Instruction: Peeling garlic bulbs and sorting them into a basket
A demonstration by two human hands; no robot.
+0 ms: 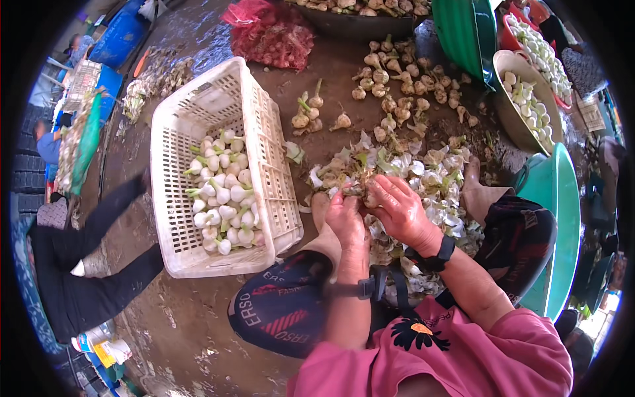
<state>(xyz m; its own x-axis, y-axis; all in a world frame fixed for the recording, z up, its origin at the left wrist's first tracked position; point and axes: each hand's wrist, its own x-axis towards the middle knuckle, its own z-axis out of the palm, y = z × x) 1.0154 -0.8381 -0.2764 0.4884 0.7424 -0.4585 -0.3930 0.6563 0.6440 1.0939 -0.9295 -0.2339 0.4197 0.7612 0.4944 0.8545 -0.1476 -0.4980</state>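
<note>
In front of my shins, my left hand point(346, 218) and my right hand point(404, 211) meet around a soil-stained garlic bulb point(370, 198). The right fingers cover much of it, and the left thumb presses up close beside it. A small greyish piece shows by the left thumb tip; what it is I cannot tell. Beneath and beyond both hands spreads a heap of garlic skins point(421, 168). To the left, a white plastic crate point(268, 144) leans over, its open side facing me, with peeled garlic bulbs point(225, 193) inside.
Unpeeled garlic point(397, 74) lies scattered on the wet brown floor ahead. Behind it are a red mesh sack point(270, 37) and a dark basin point(357, 27) of bulbs. A turquoise tub point(565, 223) and a beige bowl point(501, 99) stand right. Another person's dark-clad legs point(104, 278) extend from the left.
</note>
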